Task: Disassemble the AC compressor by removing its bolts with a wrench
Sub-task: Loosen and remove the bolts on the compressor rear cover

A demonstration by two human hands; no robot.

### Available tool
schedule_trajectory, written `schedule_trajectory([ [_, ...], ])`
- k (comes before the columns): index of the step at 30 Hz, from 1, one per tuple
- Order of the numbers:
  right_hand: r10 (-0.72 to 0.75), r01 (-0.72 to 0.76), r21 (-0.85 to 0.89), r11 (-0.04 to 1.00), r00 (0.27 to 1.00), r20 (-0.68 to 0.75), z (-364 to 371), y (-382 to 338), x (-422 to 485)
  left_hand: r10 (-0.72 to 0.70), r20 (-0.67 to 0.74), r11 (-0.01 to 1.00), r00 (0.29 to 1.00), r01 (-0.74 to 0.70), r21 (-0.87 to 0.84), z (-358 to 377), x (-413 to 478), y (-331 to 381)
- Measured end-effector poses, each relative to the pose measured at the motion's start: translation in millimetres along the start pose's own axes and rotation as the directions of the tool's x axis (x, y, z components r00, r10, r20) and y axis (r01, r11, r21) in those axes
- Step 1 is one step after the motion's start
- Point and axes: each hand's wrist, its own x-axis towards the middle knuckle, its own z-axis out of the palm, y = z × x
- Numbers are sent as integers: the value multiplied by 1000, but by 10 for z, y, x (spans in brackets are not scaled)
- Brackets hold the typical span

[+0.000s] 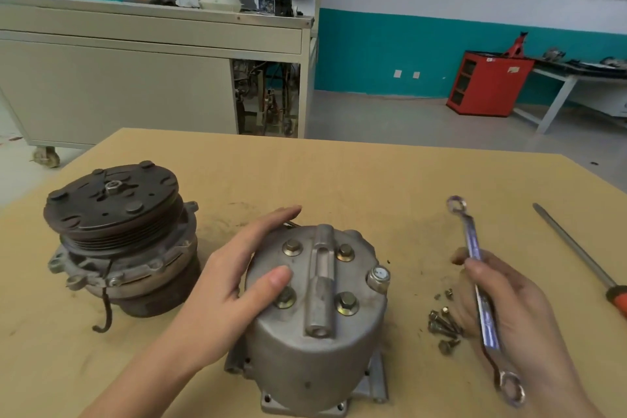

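Observation:
A grey metal compressor housing (315,360) stands upright at the front middle of the table, with several brass-coloured bolts (346,303) in its top face. My left hand (234,282) rests on its left side, fingers straight along the rim and thumb lying on the top. My right hand (509,309) holds a double ring wrench (481,299) by its middle, to the right of the housing and apart from it. Several loose bolts (442,326) lie on the table between the housing and my right hand.
A second compressor with a dark pulley (115,237) stands at the left of the cardboard-covered table (339,180). A long screwdriver with an orange handle (576,251) lies at the right edge. Beyond the table are a grey cabinet (135,78) and a red box (488,83).

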Motion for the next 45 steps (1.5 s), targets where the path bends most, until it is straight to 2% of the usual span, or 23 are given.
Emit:
schedule_trajectory([
  [2, -48, 43, 261, 964, 999, 10, 41, -23, -32, 6, -15, 1000, 1000, -6, 11, 29, -17, 16],
  [5, -140, 114, 359, 927, 989, 47, 111, -34, -71, 21, -41, 999, 999, -19, 37, 88, -38, 38],
  [7, -221, 174, 341, 924, 970, 103, 147, -22, -95, 21, -67, 999, 998, -18, 47, 128, -48, 61],
  [10, -265, 209, 285, 935, 949, 173, 166, 27, -165, 27, -92, 998, 995, -22, 52, 165, -53, 84],
  [14, -346, 321, 156, 934, 921, 178, 178, 81, -266, 12, -80, 999, 997, -8, 51, 159, -63, 79],
  [17, -456, 446, 98, 890, 867, 201, 174, 103, -296, 4, -73, 999, 997, -1, 35, 156, -63, 83],
  [22, -562, 573, 65, 817, 766, 311, 71, 85, -287, -1, -60, 999, 998, 4, 54, 146, -53, 110],
  [27, -584, 641, 23, 768, 684, 438, -18, 108, -209, -10, -58, 998, 998, 13, 56, 146, -60, 115],
  [33, -554, 642, 17, 767, 648, 522, -85, 107, -139, 0, -53, 998, 999, 3, 59, 141, -59, 108],
  [42, -460, 599, -6, 800, 621, 635, -104, -83, -24, -2, -50, 998, 999, 5, 60, 137, -58, 111],
  [45, -409, 498, 55, 866, 640, 651, 19, -196, 42, 0, -49, 998, 999, 3, 61, 138, -57, 108],
])
